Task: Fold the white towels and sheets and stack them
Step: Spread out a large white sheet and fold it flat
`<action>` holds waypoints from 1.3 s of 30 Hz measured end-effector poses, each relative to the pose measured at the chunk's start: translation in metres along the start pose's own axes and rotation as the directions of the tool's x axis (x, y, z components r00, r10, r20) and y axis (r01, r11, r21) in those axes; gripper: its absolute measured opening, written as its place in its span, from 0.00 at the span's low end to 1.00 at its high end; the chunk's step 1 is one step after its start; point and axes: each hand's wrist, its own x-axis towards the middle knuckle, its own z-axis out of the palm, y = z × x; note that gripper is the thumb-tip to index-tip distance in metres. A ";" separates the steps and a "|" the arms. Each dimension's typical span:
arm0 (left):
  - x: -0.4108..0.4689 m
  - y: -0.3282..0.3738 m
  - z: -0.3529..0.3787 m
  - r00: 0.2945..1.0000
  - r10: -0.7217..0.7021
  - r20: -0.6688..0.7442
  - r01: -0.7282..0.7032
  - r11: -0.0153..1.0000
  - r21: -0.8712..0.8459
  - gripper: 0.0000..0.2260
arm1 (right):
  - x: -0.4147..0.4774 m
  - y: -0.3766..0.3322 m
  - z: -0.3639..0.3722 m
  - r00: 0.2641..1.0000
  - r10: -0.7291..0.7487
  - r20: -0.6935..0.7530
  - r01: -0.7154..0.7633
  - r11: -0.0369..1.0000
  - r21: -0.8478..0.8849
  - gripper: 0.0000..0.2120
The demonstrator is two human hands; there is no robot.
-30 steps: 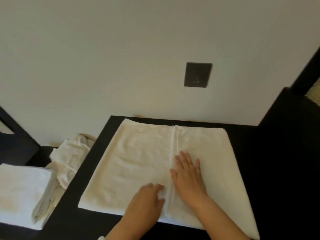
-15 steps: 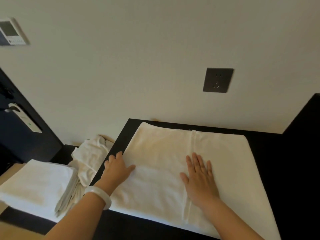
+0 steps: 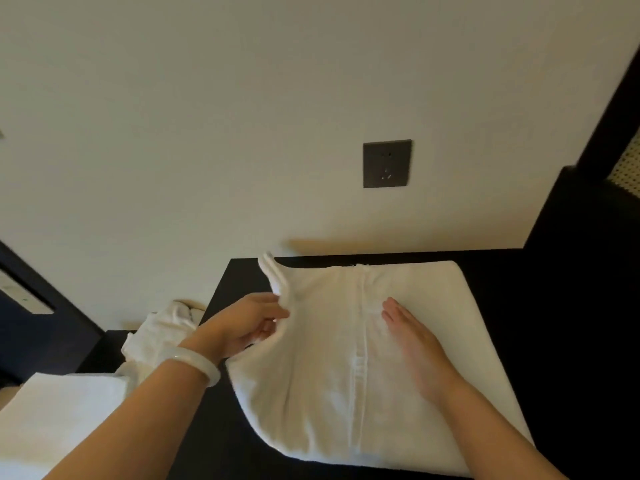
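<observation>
Left edge of the white towel [image 3: 318, 393] lifted for the next fold
Mid-frame on the black bench [image 3: 207, 431], the edge that lay flat is now pinched up by the left hand [image 3: 249, 323]; the right hand [image 3: 415, 344] pins the middle, fingers straight.

arms: bare, no sleeves | left wrist: pale white bangle [image 3: 195, 368]
</observation>
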 end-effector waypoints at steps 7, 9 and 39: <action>0.000 0.043 0.168 0.905 0.198 0.376 -0.242 0.967 0.073 0.25 | -0.012 -0.039 -0.057 0.927 0.043 -0.372 0.018 0.987 0.160 0.14; 0.009 0.036 0.190 0.878 0.195 0.437 -0.358 0.874 0.328 0.29 | -0.020 -0.038 -0.074 0.874 -0.004 -0.486 -0.039 0.996 -0.077 0.13; -0.022 -0.082 0.134 0.982 0.179 0.065 -0.085 0.101 0.991 0.33 | 0.074 -0.013 0.074 0.821 -0.016 0.571 0.568 -0.086 -0.819 0.23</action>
